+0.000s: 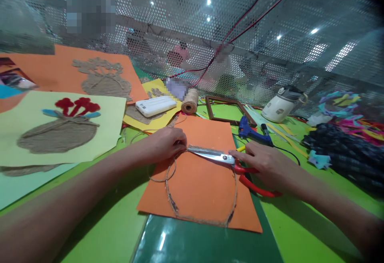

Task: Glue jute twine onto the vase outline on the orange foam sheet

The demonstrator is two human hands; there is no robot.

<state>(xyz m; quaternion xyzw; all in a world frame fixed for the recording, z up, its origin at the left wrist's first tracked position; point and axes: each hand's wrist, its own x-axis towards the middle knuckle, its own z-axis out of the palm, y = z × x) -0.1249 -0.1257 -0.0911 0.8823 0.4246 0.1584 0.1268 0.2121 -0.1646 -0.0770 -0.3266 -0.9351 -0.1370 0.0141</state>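
An orange sheet of paper (204,191) carries a pot outline made of jute twine (207,220). Over its upper left edge, my left hand (171,143) pinches the twine, and a loose loop hangs below the fingers. My right hand (264,159) grips scissors (211,155) by their red handles, index finger pointing along the pivot. The blades lie along the top of the outline, and their tips reach the twine at my left fingertips. How far the blades are apart is hard to see. A green folder (207,243) lies under the paper.
A twine spool (189,102), a white power bank (156,106) and a brown frame (210,109) are behind the paper. A blue glue gun (252,132) and a bottle (280,105) stand at right. Finished twine-pot pictures (114,135) lie left. A perforated metal screen (186,27) rises behind.
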